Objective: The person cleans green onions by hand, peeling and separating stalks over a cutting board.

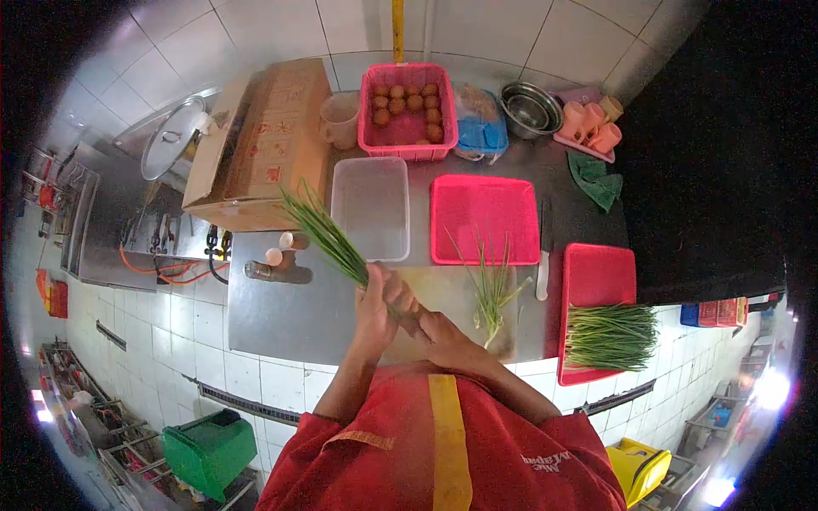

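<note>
My left hand (373, 313) is wrapped round a bunch of spring onions (328, 237), whose green tops point up and to the left. My right hand (443, 339) is closed at the lower end of the same bunch, close against my left hand; the root ends are mostly hidden by the fingers. Below the hands lies a pale cutting board (443, 285). A few loose spring onions (490, 298) rest on the board, right of my hands. Farther right, a knife (544, 255) with a white handle lies on the metal table.
A red tray (601, 272) at the right holds many spring onions. Behind the board are a pink tray (486, 221) and a clear plastic container (371, 209). A cardboard box (277, 128), a pink basket (407, 153) of round brown items and metal bowls (530, 109) stand farther back.
</note>
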### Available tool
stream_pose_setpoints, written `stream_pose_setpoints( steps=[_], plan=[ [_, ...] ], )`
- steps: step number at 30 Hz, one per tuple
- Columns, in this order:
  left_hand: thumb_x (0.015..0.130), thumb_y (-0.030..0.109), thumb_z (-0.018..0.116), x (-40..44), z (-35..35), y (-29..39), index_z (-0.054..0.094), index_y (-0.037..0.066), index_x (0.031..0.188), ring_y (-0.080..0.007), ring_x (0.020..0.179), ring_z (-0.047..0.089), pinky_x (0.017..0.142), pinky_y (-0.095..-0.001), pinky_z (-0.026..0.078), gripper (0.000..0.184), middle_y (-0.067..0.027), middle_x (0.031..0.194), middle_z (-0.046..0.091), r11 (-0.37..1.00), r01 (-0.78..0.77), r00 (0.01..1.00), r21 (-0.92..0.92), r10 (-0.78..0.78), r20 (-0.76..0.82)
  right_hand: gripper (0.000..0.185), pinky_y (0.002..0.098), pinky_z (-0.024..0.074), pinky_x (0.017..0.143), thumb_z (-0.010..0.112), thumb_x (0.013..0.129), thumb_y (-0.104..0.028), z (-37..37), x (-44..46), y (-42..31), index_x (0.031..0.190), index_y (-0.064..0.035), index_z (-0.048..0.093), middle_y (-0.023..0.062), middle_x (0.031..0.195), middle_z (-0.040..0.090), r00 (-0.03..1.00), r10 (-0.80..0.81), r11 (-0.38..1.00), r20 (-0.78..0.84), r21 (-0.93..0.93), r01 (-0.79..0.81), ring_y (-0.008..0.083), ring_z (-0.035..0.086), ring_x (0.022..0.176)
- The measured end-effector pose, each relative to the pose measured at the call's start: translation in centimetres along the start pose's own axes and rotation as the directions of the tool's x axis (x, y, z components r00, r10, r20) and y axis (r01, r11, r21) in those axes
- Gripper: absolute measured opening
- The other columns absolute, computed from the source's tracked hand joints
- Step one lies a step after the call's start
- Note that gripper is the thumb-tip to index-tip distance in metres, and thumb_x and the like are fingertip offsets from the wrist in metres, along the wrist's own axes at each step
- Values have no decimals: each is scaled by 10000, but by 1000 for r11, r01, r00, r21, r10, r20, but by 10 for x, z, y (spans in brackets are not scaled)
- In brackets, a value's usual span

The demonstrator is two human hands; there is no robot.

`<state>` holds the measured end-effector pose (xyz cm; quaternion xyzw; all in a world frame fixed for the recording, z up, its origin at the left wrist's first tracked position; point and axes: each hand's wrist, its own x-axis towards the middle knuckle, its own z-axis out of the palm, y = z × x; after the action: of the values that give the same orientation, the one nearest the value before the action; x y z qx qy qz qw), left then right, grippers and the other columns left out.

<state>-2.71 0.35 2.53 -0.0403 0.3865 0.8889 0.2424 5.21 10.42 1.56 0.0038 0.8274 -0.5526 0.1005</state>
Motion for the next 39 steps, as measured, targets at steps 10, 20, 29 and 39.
stream_pose_setpoints(
  steps=[10,20,29,39],
  plan=[
    [891,551,433,14,-41,58,373,161,749,-55,424,211,390,-213,213,420,60,554,242,991,-133,935,-33,115,-336,303,391,438,660,455,936,-290,0,-6,26,945,9,505,175,734,546,998,-22,1000,60,-5,22,326,552,703],
    [911,503,458,2,-77,71,410,177,775,-38,432,207,365,-184,192,356,84,590,270,965,-263,963,-12,262,-68,341,470,476,689,574,784,-374,52,-1,144,913,-59,591,162,843,625,973,203,843,107,-525,-118,360,606,805],
    [877,517,495,8,-64,52,384,182,728,-43,423,190,377,-201,179,383,76,568,255,991,-133,972,16,133,-193,217,502,487,667,559,746,-181,44,-40,180,865,-1,573,202,833,621,990,39,875,-136,-473,-100,380,618,770],
    [924,486,435,14,-44,36,315,187,706,-43,431,148,385,-208,161,389,64,564,210,996,-90,994,5,90,-62,208,462,496,694,544,777,-160,-22,-87,104,892,13,549,213,814,608,827,283,887,-486,-196,-419,383,616,792]
  ],
)
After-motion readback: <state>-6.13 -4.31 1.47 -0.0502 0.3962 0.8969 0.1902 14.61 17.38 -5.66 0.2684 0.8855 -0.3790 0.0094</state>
